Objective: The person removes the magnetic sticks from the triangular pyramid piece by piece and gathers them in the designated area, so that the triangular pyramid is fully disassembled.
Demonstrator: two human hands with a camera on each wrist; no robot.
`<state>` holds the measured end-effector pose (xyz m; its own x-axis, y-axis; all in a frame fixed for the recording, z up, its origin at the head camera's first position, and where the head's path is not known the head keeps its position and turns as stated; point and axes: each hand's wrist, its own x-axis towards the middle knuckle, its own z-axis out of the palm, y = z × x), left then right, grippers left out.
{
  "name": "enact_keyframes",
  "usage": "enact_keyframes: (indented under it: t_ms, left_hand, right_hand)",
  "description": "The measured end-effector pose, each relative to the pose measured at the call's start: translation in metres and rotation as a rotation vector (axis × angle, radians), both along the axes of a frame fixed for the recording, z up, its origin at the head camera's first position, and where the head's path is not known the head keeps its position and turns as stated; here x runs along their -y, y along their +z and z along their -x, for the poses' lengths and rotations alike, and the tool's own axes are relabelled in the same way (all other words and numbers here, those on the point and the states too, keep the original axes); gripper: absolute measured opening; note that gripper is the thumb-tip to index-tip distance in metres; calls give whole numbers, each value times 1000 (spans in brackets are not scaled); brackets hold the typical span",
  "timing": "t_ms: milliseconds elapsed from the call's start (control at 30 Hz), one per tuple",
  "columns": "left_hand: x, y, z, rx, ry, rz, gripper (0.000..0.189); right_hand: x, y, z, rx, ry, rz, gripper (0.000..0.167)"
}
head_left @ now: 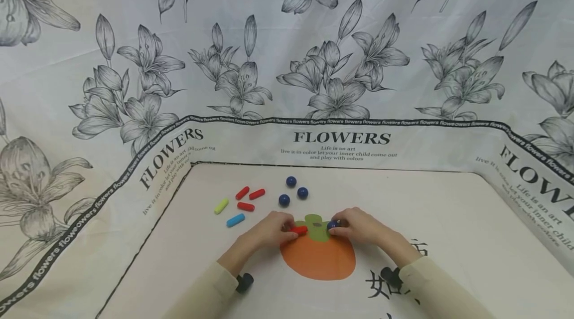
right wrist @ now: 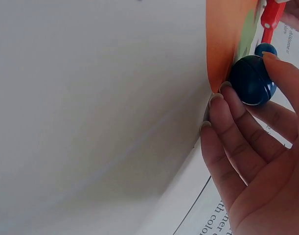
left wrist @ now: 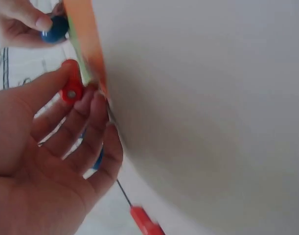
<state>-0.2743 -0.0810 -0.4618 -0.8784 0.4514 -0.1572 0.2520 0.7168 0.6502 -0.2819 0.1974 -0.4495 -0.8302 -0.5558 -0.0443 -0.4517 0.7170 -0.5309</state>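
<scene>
In the head view my left hand (head_left: 274, 228) pinches a small red capsule-shaped piece (head_left: 299, 230) over the left side of a printed green leaf. The left wrist view shows a hole in the end of this red piece (left wrist: 71, 94), gripped between thumb and index finger. Across from it, my right hand (head_left: 360, 225) holds a dark blue ball (head_left: 332, 225) at the leaf's right side. Seen from the right wrist, the ball (right wrist: 252, 81) is glossy with a thin seam, and the other fingertips come right down to the cloth. Below both hands spreads an orange persimmon print (head_left: 318, 259).
Three dark blue balls, one of them nearest the viewer (head_left: 284, 200), lie beyond the hands. To their left are three red pieces (head_left: 245, 206), a yellow-green piece (head_left: 221, 206) and a light blue piece (head_left: 235, 220). A flower-printed cloth (head_left: 336, 84) rises behind the table.
</scene>
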Motion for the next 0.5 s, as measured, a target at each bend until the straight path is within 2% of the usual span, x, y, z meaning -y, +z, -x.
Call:
enact_keyframes:
  t_ms: [233,500]
  left_hand:
    - [41,4,-6,-95,137,49,13]
    - [63,1,-7,-115,253,91,17]
  right_hand:
    - [0,3,0,2,-26,-10,25]
    - [2,1,-1,3,-21,-18,26]
